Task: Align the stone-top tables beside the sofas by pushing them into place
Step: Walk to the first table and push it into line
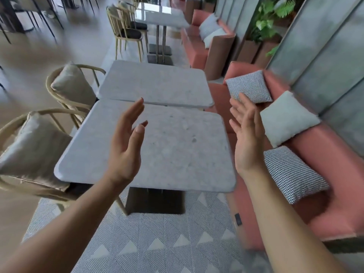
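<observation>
The near table (177, 146) has a matt, speckled grey stone top on a dark base; the far table (157, 83) has the same stone. The sofa (323, 194) on the right is smooth salmon upholstery with woven checked cushions (293, 172). The chairs (29, 146) on the left have pale wood frames with cloth cushions. The rug (157, 243) is ribbed weave.

Ahead of you lies a grey herringbone-patterned rug (149, 239); pale wooden armchairs with beige cushions (65, 89) stand left, grey panelled wall (323, 62) and green potted plants (273, 18) right.
</observation>
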